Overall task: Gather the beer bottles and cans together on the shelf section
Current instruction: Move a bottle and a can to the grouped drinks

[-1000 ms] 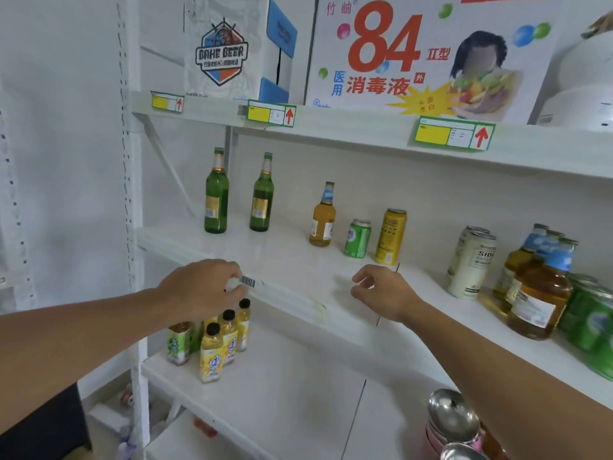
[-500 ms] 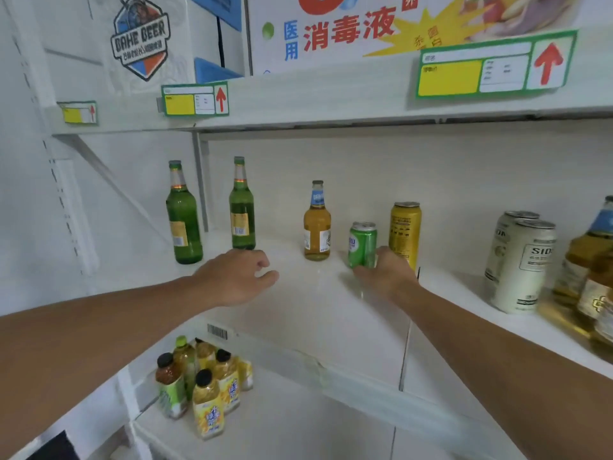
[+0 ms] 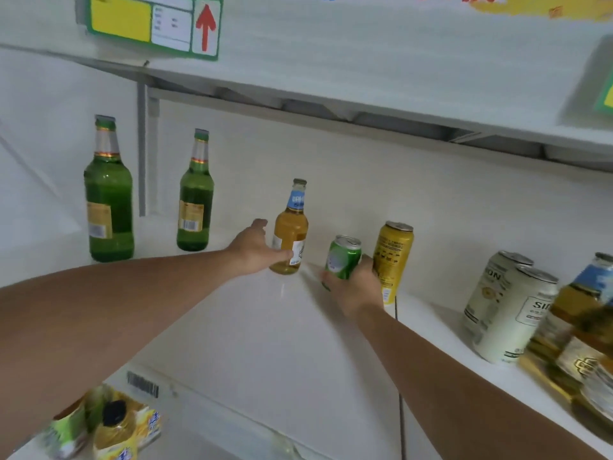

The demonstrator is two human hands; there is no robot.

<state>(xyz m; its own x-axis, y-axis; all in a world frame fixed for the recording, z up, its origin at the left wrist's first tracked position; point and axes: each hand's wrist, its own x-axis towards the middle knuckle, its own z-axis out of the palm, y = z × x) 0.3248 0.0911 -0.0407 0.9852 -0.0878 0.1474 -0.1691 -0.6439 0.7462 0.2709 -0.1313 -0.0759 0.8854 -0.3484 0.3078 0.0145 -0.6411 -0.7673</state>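
fingers of the left hand (image 3: 253, 249) are wrapped on the amber bottle (image 3: 290, 232) and of the right hand (image 3: 356, 287) on the green can (image 3: 343, 257) at frame centre, with nothing gathered yet and the green bottles (image 3: 109, 194) left apart at upper left.

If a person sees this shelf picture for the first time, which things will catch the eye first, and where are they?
First come the two bare arms reaching in: the left hand wraps the amber beer bottle at mid shelf, and the right hand grips the green can beside the yellow can. Next, two tall green beer bottles stand apart at the back left. Above, a yellow price tag with a red arrow hangs on the upper shelf edge.
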